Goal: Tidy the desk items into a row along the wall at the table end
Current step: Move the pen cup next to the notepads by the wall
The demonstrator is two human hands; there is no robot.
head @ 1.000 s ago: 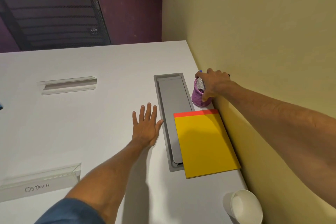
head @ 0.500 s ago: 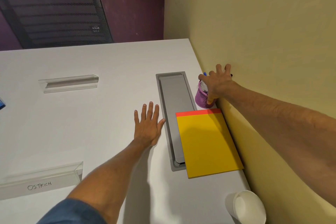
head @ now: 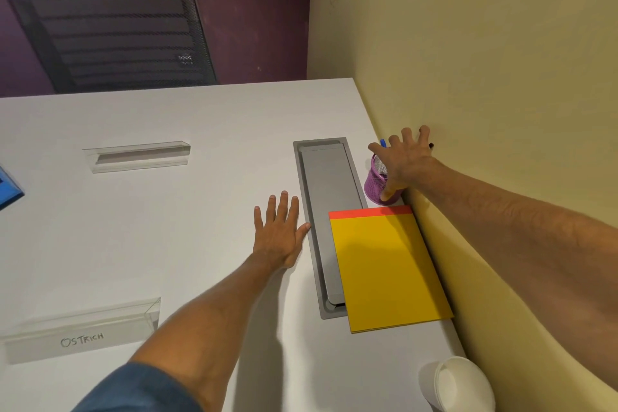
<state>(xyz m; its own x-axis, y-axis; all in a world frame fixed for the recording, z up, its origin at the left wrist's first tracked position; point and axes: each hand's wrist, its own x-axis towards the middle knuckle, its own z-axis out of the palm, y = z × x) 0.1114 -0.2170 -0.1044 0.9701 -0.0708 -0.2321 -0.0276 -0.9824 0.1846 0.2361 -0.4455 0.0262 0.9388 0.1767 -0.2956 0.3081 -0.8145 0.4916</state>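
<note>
White table (head: 167, 244) butts a yellow wall (head: 468, 77) along its right edge; the far edge faces a purple wall and a mesh chair (head: 110, 30).

Right hand (head: 406, 160): fingers (head: 406, 135) straight and splayed wide over the top of the pen cup (head: 376, 182), thumb down against its near side, no wrap. Cup is purple mesh, upright, just beside the wall. A blue pen (head: 383, 143) pokes out past the fingers.

Left hand (head: 279, 234): flat on the table, fingers straight, slightly apart, thumb tip touching the edge of the grey hatch (head: 329, 184).

Notepad (head: 384, 271), yellow with a red top strip, sits just nearer than the cup, right edge along the wall, left part overlapping the hatch. Paper cup (head: 458, 385) lies on its side by the wall at the near end.

Bare tabletop runs left from the left hand to two clear holders: far holder (head: 137, 155) shows no readable writing, near holder (head: 83, 334) reads "OSTRICH". Blue item (head: 8, 189) is cut off at the left frame edge.
</note>
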